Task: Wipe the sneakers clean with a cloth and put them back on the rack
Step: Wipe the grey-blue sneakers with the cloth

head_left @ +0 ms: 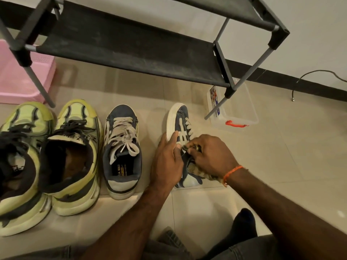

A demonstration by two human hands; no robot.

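Head view: two hands work on a blue sneaker (181, 119) tipped on its side on the floor.
The left hand (166, 162) grips its white sole; the right hand (210, 154) pinches what looks like a bunched cloth (193, 166) against the upper. Its mate (122, 151) stands left of the hands, the rack (127, 44) beyond them.

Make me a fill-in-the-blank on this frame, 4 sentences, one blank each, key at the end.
1. The right hand rubs a ____ against the tilted blue sneaker.
2. The left hand steadies that sneaker by its white ____.
3. The number of sneakers on the floor is ____.
4. The black rack shelf holds ____ sneakers.

Missing words: cloth; sole; four; no
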